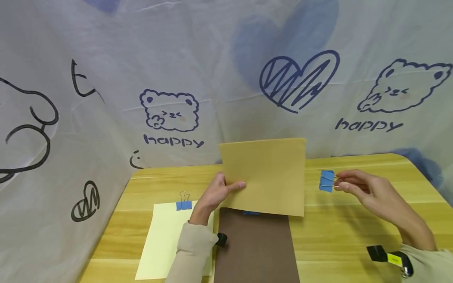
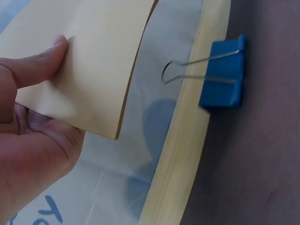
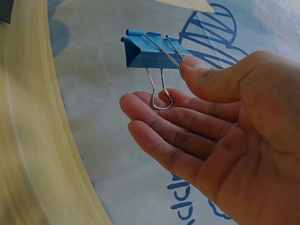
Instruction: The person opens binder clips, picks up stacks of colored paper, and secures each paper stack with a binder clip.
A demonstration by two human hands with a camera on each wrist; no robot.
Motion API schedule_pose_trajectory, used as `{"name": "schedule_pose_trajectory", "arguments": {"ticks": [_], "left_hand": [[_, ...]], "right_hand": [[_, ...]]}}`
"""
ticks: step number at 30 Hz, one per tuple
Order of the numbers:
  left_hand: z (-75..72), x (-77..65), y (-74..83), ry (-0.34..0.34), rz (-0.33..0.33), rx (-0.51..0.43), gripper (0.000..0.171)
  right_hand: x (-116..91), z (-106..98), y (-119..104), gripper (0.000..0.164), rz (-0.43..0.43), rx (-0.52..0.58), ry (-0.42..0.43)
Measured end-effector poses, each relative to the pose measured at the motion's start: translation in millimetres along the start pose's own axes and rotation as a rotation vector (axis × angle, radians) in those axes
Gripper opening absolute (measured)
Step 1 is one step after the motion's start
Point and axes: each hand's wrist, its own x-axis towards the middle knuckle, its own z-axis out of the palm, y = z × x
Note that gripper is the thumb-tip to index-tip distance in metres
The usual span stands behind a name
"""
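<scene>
My left hand (image 1: 216,193) grips the left edge of a tan stack of paper (image 1: 265,177), thumb on the near face and fingers behind, holding it tilted up above the table. In the left wrist view the stack (image 2: 98,70) shows a thin layered edge. To the right, my right hand (image 1: 375,192) holds a blue binder clip (image 1: 327,181) by its wire handles. The right wrist view shows thumb and fingers on the two handles of that clip (image 3: 152,51), with its body apart from the paper.
A dark brown stack (image 1: 256,247) lies below the tan one, with another blue binder clip (image 2: 222,75) on its far edge. Left of it lies a pale yellow stack (image 1: 155,243) with a blue clip (image 1: 184,205). A printed cloth (image 1: 212,70) hangs behind the wooden table (image 1: 336,228).
</scene>
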Motion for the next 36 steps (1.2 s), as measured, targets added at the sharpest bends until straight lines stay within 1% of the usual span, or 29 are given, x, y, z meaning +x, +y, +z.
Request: {"name": "schedule_pose_trajectory", "arguments": {"ticks": [3,7,13,20,25,29,36], "left_hand": [[6.1,1.5,-0.3,-0.001,0.0,0.007,0.025],[10.0,2.2,-0.8,-0.018,0.009,0.008,0.024],[14.1,1.8,-0.3,-0.023,0.012,0.01,0.02],[23.3,4.6,-2.5,-0.05,0.02,-0.019,0.02],[29.1,6.6,-0.9,-0.069,0.015,-0.047,0.022],[31.8,6.9,-0.7,-0.067,-0.003,-0.077,0.021],[36.1,7.9,-1.5,-0.059,-0.012,-0.094,0.017]], "right_hand": [[1.0,0.2,-0.2,0.031,-0.02,0.01,0.013],[3.0,1.0,-1.3,0.03,-0.047,0.027,0.023],[5.5,3.2,-5.6,0.029,-0.059,0.06,0.003],[4.2,3.4,-5.8,0.028,-0.079,0.07,-0.022],[1.9,2.0,-5.7,0.028,-0.074,0.09,-0.032],[2.1,4.3,-5.8,0.027,-0.087,0.11,-0.033],[3.4,8.9,-5.7,0.028,-0.104,0.123,-0.05]]}}
